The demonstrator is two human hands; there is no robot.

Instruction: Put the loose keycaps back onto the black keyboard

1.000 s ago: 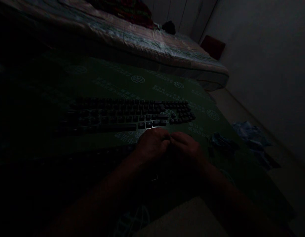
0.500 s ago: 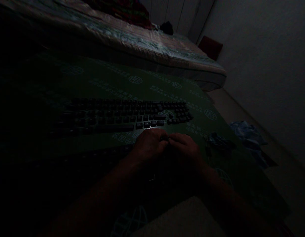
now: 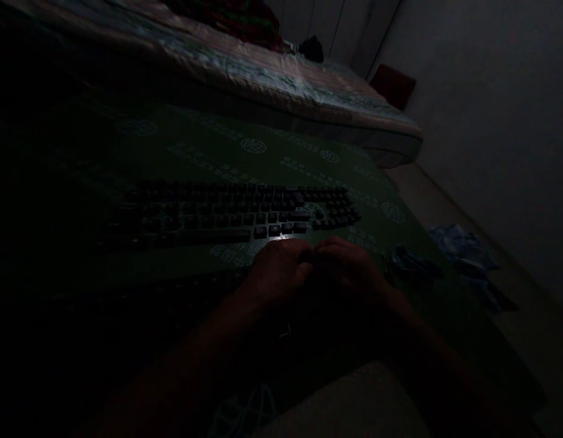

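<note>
The room is very dark. My left hand and my right hand meet over the near part of the table, fingers curled and pinched together. Whatever lies between the fingertips is hidden in shadow. Beneath and left of them stretches a dark keyboard, its details mostly lost in the gloom. Just beyond my hands, loose black keycaps lie in rows in a keyboard layout, with a long space bar keycap at the near edge.
A green printed sheet with white globes and lettering covers the table. A mattress lies behind it. Dark crumpled cloth rests near the right edge, and more cloth is on the floor. A pale wall rises at right.
My right hand has turned slightly and its fingers have curled in more against the left. My left hand stays nearly in place. The view has shifted a little.
</note>
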